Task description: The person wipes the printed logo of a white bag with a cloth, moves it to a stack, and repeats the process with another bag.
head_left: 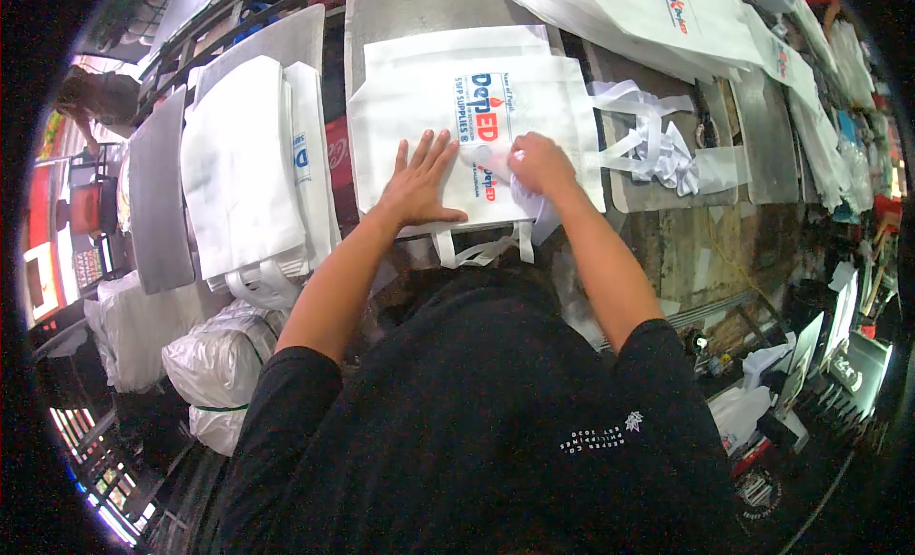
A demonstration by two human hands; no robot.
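Note:
A white cloth bag (400,107) with blue and red DepED print lies flat on a grey board (381,21), its straps hanging over the near edge. My left hand (419,185) rests on the bag with its fingers spread, left of the print. On the print's right side, my right hand (541,166) is closed around a crumpled whitish cloth (529,197), pressed against the bag. The cloth covers part of the lettering.
Stacked white bags (238,164) lie on another board at the left. Bunched white straps (667,154) sit to the right, and more printed bags (658,21) at the upper right. Plastic-wrapped bundles (219,359) stand lower left. A person (100,97) is at the far left.

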